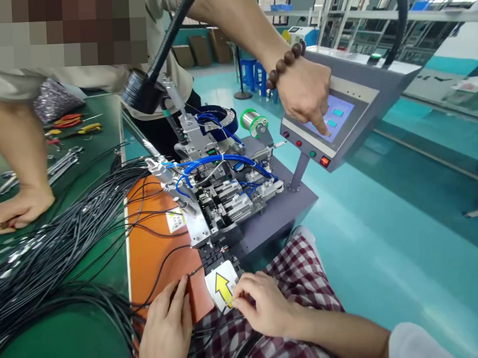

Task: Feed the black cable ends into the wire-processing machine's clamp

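Note:
My left hand (168, 324) rests over the orange mat's edge, fingers curled, with the fingertips on a thin black cable (199, 269). That cable runs toward the front of a bench-top machine (232, 195) with metal slides and blue air tubes. My right hand (264, 303) is closed in a pinch at the lower edge of a white plate (212, 285) with a yellow arrow. Between its thumb and index finger is the end of another black cable (219, 322), partly hidden by the fingers.
Bundles of black cables (78, 223) cover the green table (71, 334) at left, near wrenches (66, 160) and pliers (68, 121). Across the machine, a co-worker's hand (304, 89) touches a control screen (341, 111); the other hand (20, 207) leans on the table. A solder spool (252, 120) stands behind.

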`<state>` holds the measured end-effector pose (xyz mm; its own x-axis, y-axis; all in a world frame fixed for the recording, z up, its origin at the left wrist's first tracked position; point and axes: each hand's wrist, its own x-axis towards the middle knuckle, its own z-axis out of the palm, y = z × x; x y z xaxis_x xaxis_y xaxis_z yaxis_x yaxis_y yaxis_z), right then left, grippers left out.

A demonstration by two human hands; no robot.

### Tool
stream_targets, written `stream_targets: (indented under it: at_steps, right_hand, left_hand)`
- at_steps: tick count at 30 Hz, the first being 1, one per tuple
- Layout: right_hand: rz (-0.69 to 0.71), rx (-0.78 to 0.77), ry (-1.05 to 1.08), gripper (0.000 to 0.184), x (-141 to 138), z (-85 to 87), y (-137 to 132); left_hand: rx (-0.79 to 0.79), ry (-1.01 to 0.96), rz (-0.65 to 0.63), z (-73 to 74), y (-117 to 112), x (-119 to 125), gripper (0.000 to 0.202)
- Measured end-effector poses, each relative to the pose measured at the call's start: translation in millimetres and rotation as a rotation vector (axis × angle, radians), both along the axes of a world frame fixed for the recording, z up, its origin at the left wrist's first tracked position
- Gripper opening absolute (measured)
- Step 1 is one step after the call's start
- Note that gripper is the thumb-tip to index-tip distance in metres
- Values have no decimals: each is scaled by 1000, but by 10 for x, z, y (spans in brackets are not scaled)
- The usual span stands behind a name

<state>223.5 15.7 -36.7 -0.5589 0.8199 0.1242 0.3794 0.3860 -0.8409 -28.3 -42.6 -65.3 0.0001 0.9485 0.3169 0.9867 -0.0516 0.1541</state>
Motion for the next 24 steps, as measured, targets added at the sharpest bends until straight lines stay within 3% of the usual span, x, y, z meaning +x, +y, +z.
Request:
stream_targets:
  at_steps: [24]
  right_hand:
    - [-18, 45, 24, 4, 93, -71, -186]
  left_hand:
    - [62, -22, 30, -4, -30, 76, 47]
